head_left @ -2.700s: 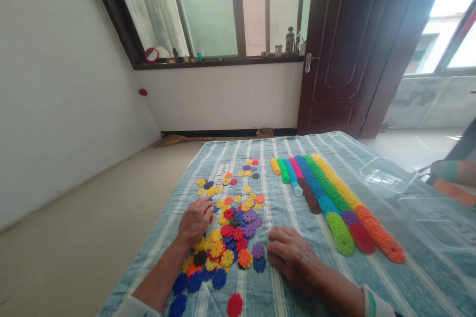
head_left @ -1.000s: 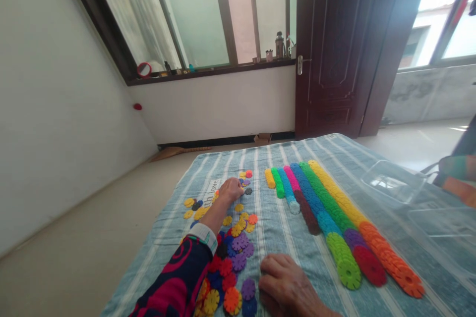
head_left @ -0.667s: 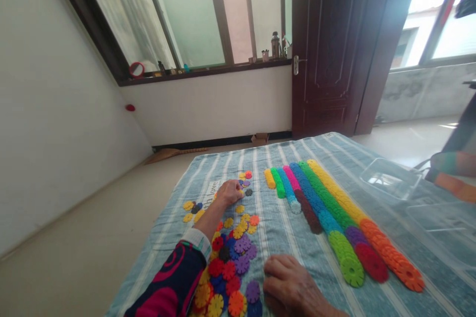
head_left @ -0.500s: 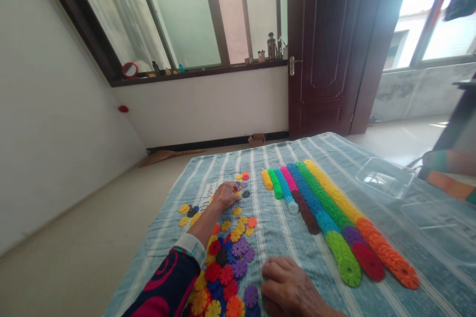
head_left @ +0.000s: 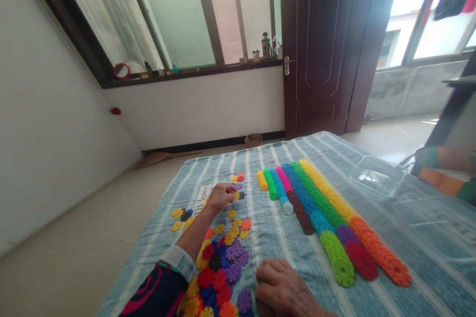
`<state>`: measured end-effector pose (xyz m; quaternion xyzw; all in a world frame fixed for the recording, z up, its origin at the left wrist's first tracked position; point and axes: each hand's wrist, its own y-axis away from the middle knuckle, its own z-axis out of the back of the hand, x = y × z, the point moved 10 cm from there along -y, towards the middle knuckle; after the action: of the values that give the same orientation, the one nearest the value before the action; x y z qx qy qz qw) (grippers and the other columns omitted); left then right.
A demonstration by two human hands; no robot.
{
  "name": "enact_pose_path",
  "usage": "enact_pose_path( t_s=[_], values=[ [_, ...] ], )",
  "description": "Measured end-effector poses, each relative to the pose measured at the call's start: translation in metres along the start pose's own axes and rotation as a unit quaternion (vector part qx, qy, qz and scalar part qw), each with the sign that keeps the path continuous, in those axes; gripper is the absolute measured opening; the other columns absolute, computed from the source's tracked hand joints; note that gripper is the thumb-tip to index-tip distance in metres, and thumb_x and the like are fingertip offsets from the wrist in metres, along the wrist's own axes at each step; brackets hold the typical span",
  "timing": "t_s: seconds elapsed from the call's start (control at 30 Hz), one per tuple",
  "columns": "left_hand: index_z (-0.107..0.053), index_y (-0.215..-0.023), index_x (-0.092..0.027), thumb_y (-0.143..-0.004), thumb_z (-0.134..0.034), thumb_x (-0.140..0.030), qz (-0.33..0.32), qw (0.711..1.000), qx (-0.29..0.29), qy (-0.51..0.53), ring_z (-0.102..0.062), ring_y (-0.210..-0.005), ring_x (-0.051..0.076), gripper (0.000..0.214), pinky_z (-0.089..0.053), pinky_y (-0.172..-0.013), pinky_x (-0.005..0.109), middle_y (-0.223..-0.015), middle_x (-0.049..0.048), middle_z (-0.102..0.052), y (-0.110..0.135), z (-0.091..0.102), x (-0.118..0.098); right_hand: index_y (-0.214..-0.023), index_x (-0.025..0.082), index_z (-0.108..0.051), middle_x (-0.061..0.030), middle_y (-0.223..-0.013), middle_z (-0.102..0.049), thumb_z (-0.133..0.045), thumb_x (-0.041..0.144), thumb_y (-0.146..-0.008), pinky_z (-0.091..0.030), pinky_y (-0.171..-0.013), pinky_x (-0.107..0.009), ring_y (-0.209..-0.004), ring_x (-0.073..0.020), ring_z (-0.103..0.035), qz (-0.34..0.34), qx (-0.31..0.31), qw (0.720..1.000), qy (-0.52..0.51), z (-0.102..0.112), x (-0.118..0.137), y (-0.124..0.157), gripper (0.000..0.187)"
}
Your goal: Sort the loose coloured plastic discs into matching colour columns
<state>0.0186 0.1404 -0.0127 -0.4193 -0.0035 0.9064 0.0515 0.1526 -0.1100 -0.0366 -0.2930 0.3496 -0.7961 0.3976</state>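
Note:
My left hand [head_left: 222, 196] reaches over the far part of the bed, its fingers pinched together. A yellow notched disc [head_left: 237, 196] shows right at the fingertips; whether it is gripped or lies beneath them cannot be told. Beside it are a dark grey disc [head_left: 242, 195] and an orange disc [head_left: 240, 177]. My right hand [head_left: 284, 287] rests palm down on the cloth with curled fingers, and whatever is under them is hidden. Between my left forearm and right hand spreads a loose heap of red, blue, purple, yellow and orange discs [head_left: 219, 280].
Rows of overlapping discs sorted by colour [head_left: 316, 208] lie at the right on the striped bedspread [head_left: 275, 242]. Beyond them stand clear plastic containers [head_left: 377, 178]. A small group of yellow and dark discs [head_left: 182, 215] lies left of my arm. A dark door [head_left: 320, 49] stands behind.
The whole view has shifted slightly, moving everything a little to the left. My left hand's fingers have lifted and turned slightly near the yellow disc. My right hand stays curled in place.

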Motion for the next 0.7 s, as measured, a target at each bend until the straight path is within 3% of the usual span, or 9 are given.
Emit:
enact_pose_path(
  t_s=[0.2, 0.33, 0.5, 0.7],
  values=[
    [-0.073, -0.084, -0.014, -0.068, -0.060, -0.008, -0.104, 0.994, 0.011, -0.034, -0.059, -0.056, 0.010, 0.022, -0.047, -0.059, 0.021, -0.060, -0.0039, -0.061, -0.013, -0.054, -0.053, -0.066, 0.021, -0.043, 0.0023, -0.069, -0.052, -0.059, 0.023, -0.081, -0.032, -0.059, -0.029, -0.067, -0.0138, -0.048, -0.006, -0.016, 1.000, 0.002, 0.001, -0.002, -0.001, 0.022],
    [-0.074, -0.085, -0.015, -0.069, -0.057, -0.005, -0.159, 0.981, -0.014, -0.110, -0.061, -0.067, 0.012, 0.026, -0.048, -0.067, 0.021, -0.072, -0.0002, -0.068, -0.021, -0.077, -0.075, -0.065, 0.021, -0.042, 0.0026, -0.069, -0.052, -0.061, 0.025, -0.079, -0.031, -0.058, -0.029, -0.066, -0.0137, -0.049, -0.006, -0.031, 0.999, 0.000, -0.001, -0.004, 0.000, 0.025],
    [-0.075, -0.088, -0.016, -0.071, -0.056, -0.005, -0.181, 0.967, 0.001, -0.181, -0.063, -0.076, 0.014, 0.028, -0.049, -0.076, 0.023, -0.083, 0.0026, -0.070, -0.025, -0.090, -0.077, -0.064, 0.021, -0.043, 0.0023, -0.069, -0.053, -0.062, 0.027, -0.080, -0.032, -0.057, -0.029, -0.066, -0.0141, -0.050, -0.008, -0.028, 1.000, 0.003, -0.002, -0.004, 0.002, 0.026],
    [-0.074, -0.097, -0.016, -0.073, -0.060, -0.008, -0.163, 0.958, -0.034, -0.234, -0.063, -0.083, 0.016, 0.029, -0.050, -0.080, 0.027, -0.092, 0.0055, -0.069, -0.023, -0.089, -0.068, -0.063, 0.021, -0.043, 0.0027, -0.069, -0.053, -0.062, 0.026, -0.081, -0.031, -0.056, -0.029, -0.065, -0.0138, -0.050, -0.009, -0.022, 1.000, 0.000, -0.003, -0.005, 0.000, 0.026]
  ],
)
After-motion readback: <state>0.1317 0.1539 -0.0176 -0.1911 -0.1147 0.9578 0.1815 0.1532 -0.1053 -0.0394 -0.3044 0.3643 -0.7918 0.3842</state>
